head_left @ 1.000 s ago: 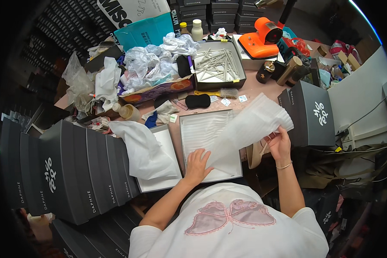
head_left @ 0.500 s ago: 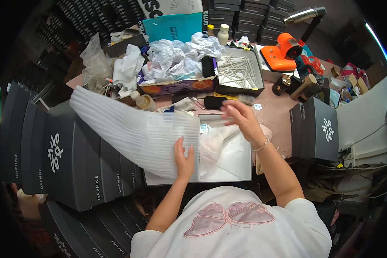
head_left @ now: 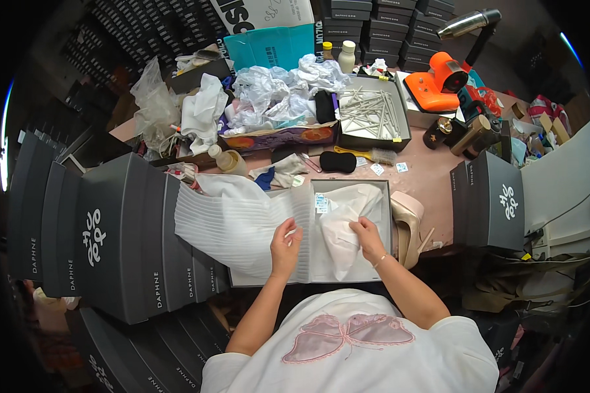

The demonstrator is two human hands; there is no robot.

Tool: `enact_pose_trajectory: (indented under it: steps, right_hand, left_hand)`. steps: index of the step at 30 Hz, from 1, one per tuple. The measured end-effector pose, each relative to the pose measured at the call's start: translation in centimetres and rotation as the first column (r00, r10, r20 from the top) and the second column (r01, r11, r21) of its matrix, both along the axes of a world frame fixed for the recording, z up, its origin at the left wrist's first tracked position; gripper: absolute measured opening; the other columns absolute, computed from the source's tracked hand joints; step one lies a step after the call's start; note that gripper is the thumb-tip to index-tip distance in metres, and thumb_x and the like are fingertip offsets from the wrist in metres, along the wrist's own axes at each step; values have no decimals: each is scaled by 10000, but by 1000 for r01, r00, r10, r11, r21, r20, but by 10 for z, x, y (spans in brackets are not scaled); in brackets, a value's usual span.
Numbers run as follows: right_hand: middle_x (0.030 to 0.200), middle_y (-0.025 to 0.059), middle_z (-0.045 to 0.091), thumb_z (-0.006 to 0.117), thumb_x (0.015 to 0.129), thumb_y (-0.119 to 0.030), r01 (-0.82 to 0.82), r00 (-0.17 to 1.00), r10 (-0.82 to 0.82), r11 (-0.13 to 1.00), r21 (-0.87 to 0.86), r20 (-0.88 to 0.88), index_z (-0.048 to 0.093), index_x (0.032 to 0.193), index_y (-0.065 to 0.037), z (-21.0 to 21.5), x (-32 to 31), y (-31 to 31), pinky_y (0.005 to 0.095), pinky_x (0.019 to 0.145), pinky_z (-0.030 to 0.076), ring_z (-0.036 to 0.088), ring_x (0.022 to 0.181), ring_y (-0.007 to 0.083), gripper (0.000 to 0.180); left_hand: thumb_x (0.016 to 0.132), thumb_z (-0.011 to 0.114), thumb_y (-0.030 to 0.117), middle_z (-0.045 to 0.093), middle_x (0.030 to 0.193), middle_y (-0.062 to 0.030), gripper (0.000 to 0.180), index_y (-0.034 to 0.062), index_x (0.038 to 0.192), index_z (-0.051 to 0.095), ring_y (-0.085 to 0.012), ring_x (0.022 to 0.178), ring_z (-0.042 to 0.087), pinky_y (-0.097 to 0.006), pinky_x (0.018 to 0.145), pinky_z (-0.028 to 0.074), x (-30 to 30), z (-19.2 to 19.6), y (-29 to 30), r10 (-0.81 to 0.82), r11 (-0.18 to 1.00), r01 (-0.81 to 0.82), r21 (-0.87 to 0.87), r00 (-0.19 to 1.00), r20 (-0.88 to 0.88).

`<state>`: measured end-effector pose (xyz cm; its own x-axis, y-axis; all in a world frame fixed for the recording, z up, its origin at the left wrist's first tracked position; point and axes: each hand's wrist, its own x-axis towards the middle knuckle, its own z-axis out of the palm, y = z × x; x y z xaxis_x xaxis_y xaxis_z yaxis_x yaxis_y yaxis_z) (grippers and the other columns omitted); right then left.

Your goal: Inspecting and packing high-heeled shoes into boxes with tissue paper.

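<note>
An open grey shoe box [head_left: 385, 262] lies before me. In its right half is a bundle in thin off-white wrap [head_left: 339, 229], with a small printed label [head_left: 321, 203] at its upper left. My right hand [head_left: 371, 241] pinches the right side of this wrap. A white ribbed foam sheet [head_left: 233, 226] covers the box's left part and droops over the left edge. Against the sheet's right end rests my left hand [head_left: 286, 247], its fingers loosely curved and apart, gripping nothing. A beige high-heeled shoe [head_left: 408, 226] lies just right of the box.
Dark shoe boxes [head_left: 121, 242] stand stacked at the left, with another group [head_left: 495, 200] at the right. Behind the box lie a black oval pad [head_left: 337, 162], a brush [head_left: 380, 156], a bottle [head_left: 226, 160], a carton of crumpled paper [head_left: 278, 136] and a tray of white sticks [head_left: 373, 114].
My right hand has come down from above the box onto the wrapped bundle. The foam sheet's raised left end has dropped and folded. More of the beige shoe shows.
</note>
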<state>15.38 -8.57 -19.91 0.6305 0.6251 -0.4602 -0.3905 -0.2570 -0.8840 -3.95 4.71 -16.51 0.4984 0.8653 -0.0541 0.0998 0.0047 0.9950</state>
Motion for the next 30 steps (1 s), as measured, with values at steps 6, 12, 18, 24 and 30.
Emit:
enact_pose_trajectory:
  steps: [6,12,18,24,30]
  right_hand:
    - [928,98,514,660,755,-179,-175,583,250,968,-181,773,557,761,-35,82,17,-38,319,738,386,499,860,237,177]
    - [960,121,517,671,729,-157,-195,448,310,949,-246,839,570,776,-39,131,26,-58,376,806,382,499,926,293,162]
    - [964,117,522,724,788,-171,-439,493,247,898,-7,834,578,777,-32,161,0,-45,328,728,447,516,948,288,202]
    - [809,106,577,714,764,-138,-434,240,83,900,30,967,542,757,-21,189,-15,-30,360,602,484,584,679,293,208]
    - [933,119,624,705,771,-111,-700,179,118,713,42,977,593,886,-36,218,-40,-11,360,724,506,617,841,261,177]
  left_hand:
    - [928,590,315,506,1301,-178,506,-31,1286,499,-258,1159,531,-347,955,451,58,10,-29,-289,949,304,85,945,-150]
    - [922,523,519,451,1387,-191,744,-16,1413,358,-267,1253,466,-370,963,440,66,-7,-45,-433,808,384,-447,901,-8]
    - [844,640,527,557,1198,-76,691,25,1281,453,-168,1073,562,-315,911,478,73,14,-55,-297,639,548,-539,823,484]
    - [827,708,378,529,1257,-82,671,32,1322,415,-186,1137,537,-342,957,459,47,10,-38,-240,630,499,-595,854,462]
    - [873,657,365,552,1232,-104,609,14,1320,439,-208,1104,561,-341,925,478,48,-15,-53,-273,754,483,-444,846,458]
